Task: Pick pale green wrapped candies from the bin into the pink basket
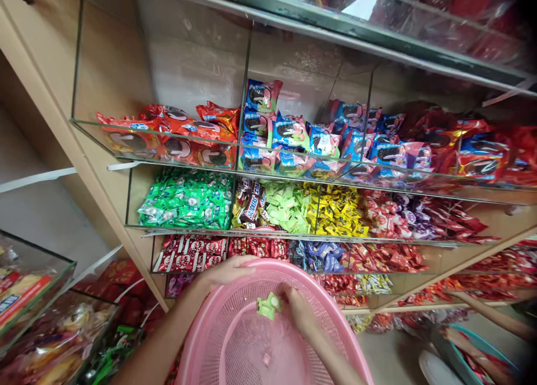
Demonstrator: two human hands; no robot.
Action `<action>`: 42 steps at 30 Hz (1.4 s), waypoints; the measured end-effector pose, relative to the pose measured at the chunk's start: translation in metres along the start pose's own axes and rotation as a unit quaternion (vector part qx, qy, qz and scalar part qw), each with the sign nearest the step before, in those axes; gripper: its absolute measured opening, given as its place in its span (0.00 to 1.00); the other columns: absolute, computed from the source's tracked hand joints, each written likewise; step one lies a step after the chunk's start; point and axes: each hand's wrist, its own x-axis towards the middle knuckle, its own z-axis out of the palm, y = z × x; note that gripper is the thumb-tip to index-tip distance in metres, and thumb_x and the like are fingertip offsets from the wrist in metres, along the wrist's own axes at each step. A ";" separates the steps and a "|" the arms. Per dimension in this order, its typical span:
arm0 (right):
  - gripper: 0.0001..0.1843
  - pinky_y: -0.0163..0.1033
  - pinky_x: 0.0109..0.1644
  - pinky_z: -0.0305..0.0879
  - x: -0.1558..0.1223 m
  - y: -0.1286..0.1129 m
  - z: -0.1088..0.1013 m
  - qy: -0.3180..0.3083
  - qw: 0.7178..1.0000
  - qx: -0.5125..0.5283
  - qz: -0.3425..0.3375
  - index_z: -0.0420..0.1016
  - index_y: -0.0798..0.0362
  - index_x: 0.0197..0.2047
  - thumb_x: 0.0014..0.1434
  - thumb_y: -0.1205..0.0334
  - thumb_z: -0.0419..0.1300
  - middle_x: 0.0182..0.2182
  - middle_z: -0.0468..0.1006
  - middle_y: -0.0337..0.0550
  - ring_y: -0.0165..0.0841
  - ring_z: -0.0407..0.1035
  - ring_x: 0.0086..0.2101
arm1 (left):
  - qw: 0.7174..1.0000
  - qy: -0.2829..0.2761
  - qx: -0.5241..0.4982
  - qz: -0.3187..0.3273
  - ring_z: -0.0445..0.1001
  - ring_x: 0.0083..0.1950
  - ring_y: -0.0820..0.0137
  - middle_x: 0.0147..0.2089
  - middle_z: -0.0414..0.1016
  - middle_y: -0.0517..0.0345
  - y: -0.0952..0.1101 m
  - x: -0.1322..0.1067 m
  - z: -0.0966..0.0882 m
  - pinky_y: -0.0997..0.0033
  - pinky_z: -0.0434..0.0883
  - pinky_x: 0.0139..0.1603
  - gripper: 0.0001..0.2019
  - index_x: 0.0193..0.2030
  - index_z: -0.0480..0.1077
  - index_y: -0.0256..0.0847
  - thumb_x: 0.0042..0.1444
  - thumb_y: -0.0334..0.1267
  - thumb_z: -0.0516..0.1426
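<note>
A pink mesh plastic basket (350, 332) is in front of me at the bottom middle, below the candy shelves. My left hand (230, 268) grips its far left rim. Inside the basket's opening, my right hand (297, 308) holds light green wrapped candies (268, 305) at its fingertips; how many is unclear. A small pink piece (266, 358) shows on the basket's bottom. Similar light green candies (289, 206) fill a shelf compartment above, between Snickers bars (253, 205) and yellow-wrapped candies (338, 210).
Glass-fronted shelves hold green packets (188, 200), red packets (195, 252) and blue cookie packs (289, 133). Another shelf edge (210, 7) juts out overhead. A glass bin (37, 262) stands left. At right, another person's arm (495, 312) reaches toward the shelves, near a teal basket (495, 348).
</note>
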 end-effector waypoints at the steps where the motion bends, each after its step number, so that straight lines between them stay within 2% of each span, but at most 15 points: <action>1: 0.09 0.37 0.35 0.57 -0.005 -0.004 0.000 -0.003 0.999 -0.045 0.012 0.68 0.53 0.35 0.54 0.70 0.48 0.30 0.74 0.44 0.35 0.67 0.33 | 1.000 -0.004 -0.001 -0.005 0.67 0.55 0.63 0.58 0.65 0.48 -0.003 0.000 0.000 0.67 0.64 0.55 0.29 0.59 0.61 0.36 0.53 0.46 0.57; 3: 0.11 0.39 0.36 0.58 -0.012 -0.013 -0.001 -0.019 0.992 -0.124 0.029 0.69 0.52 0.39 0.58 0.68 0.47 0.33 0.75 0.47 0.38 0.69 0.36 | 1.000 -0.008 -0.001 -0.004 0.66 0.56 0.63 0.59 0.64 0.49 -0.009 -0.001 0.003 0.67 0.63 0.55 0.29 0.60 0.61 0.36 0.53 0.47 0.57; 6: 0.13 0.39 0.37 0.61 -0.020 -0.021 -0.005 -0.049 0.981 -0.187 0.024 0.69 0.52 0.44 0.60 0.68 0.47 0.38 0.76 0.50 0.41 0.70 0.40 | 1.000 0.013 -0.008 -0.017 0.66 0.56 0.62 0.59 0.63 0.48 -0.020 -0.005 0.012 0.66 0.63 0.55 0.31 0.60 0.60 0.34 0.52 0.48 0.57; 10: 0.17 0.39 0.39 0.64 -0.024 -0.018 -0.005 -0.082 0.968 -0.237 -0.002 0.69 0.52 0.49 0.59 0.72 0.46 0.42 0.75 0.52 0.41 0.71 0.41 | 0.997 0.065 -0.012 -0.039 0.64 0.57 0.60 0.59 0.64 0.46 -0.036 -0.015 0.031 0.65 0.61 0.57 0.32 0.60 0.60 0.32 0.51 0.49 0.57; 12: 0.19 0.40 0.39 0.65 -0.026 -0.016 -0.003 -0.108 0.961 -0.255 -0.014 0.69 0.54 0.49 0.59 0.74 0.46 0.43 0.75 0.53 0.41 0.72 0.41 | 0.993 0.108 -0.001 -0.050 0.63 0.58 0.61 0.59 0.64 0.50 -0.045 -0.023 0.040 0.66 0.60 0.58 0.30 0.60 0.61 0.34 0.52 0.49 0.56; 16: 0.20 0.41 0.39 0.65 -0.031 -0.023 0.001 -0.151 0.953 -0.260 -0.048 0.69 0.54 0.51 0.58 0.74 0.45 0.45 0.73 0.53 0.43 0.71 0.42 | 0.988 0.151 0.017 -0.031 0.62 0.59 0.63 0.59 0.65 0.53 -0.060 -0.043 0.048 0.68 0.59 0.59 0.26 0.57 0.65 0.38 0.53 0.47 0.55; 22: 0.20 0.42 0.42 0.65 -0.025 -0.049 0.002 -0.163 0.960 -0.215 -0.071 0.67 0.53 0.53 0.58 0.68 0.51 0.47 0.72 0.53 0.43 0.69 0.45 | 0.986 0.162 0.014 -0.032 0.63 0.58 0.63 0.58 0.65 0.53 -0.060 -0.061 0.035 0.69 0.58 0.59 0.24 0.56 0.66 0.39 0.53 0.46 0.55; 29: 0.17 0.42 0.45 0.63 -0.015 -0.052 0.001 -0.165 0.966 -0.188 -0.060 0.69 0.56 0.50 0.56 0.66 0.54 0.46 0.72 0.54 0.43 0.68 0.45 | 0.989 0.135 -0.038 -0.046 0.67 0.53 0.62 0.55 0.68 0.51 -0.062 -0.052 0.018 0.69 0.64 0.52 0.26 0.57 0.65 0.37 0.51 0.45 0.57; 31: 0.20 0.44 0.46 0.63 -0.013 -0.052 0.003 -0.186 0.963 -0.188 -0.054 0.68 0.56 0.51 0.54 0.64 0.57 0.47 0.71 0.54 0.44 0.68 0.46 | 0.989 0.131 -0.044 -0.052 0.67 0.53 0.62 0.55 0.68 0.50 -0.063 -0.049 0.015 0.68 0.64 0.52 0.28 0.57 0.64 0.37 0.50 0.46 0.58; 33: 0.27 0.45 0.47 0.62 -0.013 -0.051 0.007 -0.206 0.959 -0.187 -0.054 0.66 0.56 0.53 0.48 0.63 0.62 0.49 0.69 0.55 0.46 0.66 0.48 | 0.989 0.133 -0.036 -0.059 0.67 0.53 0.62 0.55 0.68 0.50 -0.064 -0.045 0.012 0.68 0.64 0.52 0.29 0.57 0.64 0.36 0.49 0.48 0.58; 37: 0.37 0.46 0.51 0.60 -0.011 -0.050 0.016 -0.205 0.958 -0.191 -0.057 0.63 0.52 0.56 0.41 0.64 0.66 0.53 0.64 0.53 0.47 0.59 0.53 | 0.990 0.130 -0.002 -0.051 0.66 0.55 0.61 0.57 0.66 0.48 -0.065 -0.038 0.007 0.67 0.62 0.55 0.31 0.58 0.63 0.33 0.50 0.49 0.57; 39: 0.36 0.46 0.51 0.60 -0.009 -0.048 0.019 -0.201 0.957 -0.201 -0.061 0.64 0.53 0.55 0.41 0.65 0.66 0.53 0.64 0.53 0.47 0.58 0.53 | 0.990 0.134 0.008 -0.050 0.65 0.56 0.61 0.58 0.64 0.48 -0.067 -0.036 0.006 0.67 0.61 0.56 0.31 0.59 0.62 0.33 0.51 0.48 0.57; 42: 0.27 0.44 0.51 0.59 -0.005 -0.045 0.020 -0.196 0.955 -0.205 -0.088 0.66 0.54 0.52 0.46 0.70 0.61 0.50 0.66 0.52 0.43 0.60 0.51 | 0.990 0.135 0.019 -0.035 0.65 0.57 0.61 0.58 0.65 0.51 -0.068 -0.035 0.006 0.69 0.61 0.56 0.28 0.59 0.63 0.35 0.53 0.46 0.56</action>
